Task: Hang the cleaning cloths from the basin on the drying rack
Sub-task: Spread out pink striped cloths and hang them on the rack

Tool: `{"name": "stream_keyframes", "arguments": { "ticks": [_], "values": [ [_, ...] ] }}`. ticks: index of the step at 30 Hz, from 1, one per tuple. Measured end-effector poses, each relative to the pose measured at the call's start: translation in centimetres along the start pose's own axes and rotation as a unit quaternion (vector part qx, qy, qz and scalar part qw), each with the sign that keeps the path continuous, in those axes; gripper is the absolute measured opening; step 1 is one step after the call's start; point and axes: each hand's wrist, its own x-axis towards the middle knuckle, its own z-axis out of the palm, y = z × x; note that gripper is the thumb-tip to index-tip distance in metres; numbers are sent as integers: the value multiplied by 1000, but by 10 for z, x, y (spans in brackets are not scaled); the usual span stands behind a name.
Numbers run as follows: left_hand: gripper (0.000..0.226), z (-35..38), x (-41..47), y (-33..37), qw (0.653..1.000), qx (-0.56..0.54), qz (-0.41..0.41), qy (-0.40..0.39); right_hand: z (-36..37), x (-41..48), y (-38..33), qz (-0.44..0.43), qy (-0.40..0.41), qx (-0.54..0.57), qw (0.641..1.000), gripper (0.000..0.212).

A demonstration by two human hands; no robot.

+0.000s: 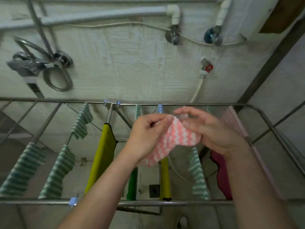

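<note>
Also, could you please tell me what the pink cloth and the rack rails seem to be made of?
The pink cloth looks like soft microfibre or similar fleecy fabric, matte: ridged wavy pile, limp drape. The rack seems bare metal, likely steel tubing, with a dull sheen: grey highlights run along its thin round rails.

Drying rack (165, 203): stands before the wall, with hung cloths (57, 169) draped over its rails at left, centre and right. Cleaning cloth (171, 138): above the rack's middle rails, pinched between the left hand (146, 131) and the right hand (212, 129). On the wall behind: shower mixer (41, 63) at left, hose tap (206, 68) at right, pipes (99, 15) above. Floor drain (154, 190): under the rack.
</note>
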Motion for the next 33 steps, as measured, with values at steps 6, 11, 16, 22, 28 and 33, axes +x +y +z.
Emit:
{"name": "stream_keyframes", "arguments": {
  "ticks": [6, 11, 16, 22, 28, 33],
  "values": [
    [15, -80, -30, 6, 982, 181, 41, 33, 76, 42, -3, -52, 26, -336, 940, 37],
    [25, -140, -45, 4, 938, 330, 60, 94, 122, 68, -6, -110, 23, -312, 944, 15],
    [23, -186, -48, 6, 944, 319, 22, 84, 156, 106, 5, -130, 104, -400, 901, 24],
    [14, -243, -39, 2, 917, 355, -171, -59, 167, 137, 6, -113, 66, -446, 886, 12],
    [24, -308, -41, -1, 991, 18, -135, 12, 171, 175, 3, 18, -9, 19, 1000, 4],
    [39, -362, -39, -24, 976, -159, -102, 112, 213, 212, 28, 19, 24, 81, 996, 15]
  ]
}}
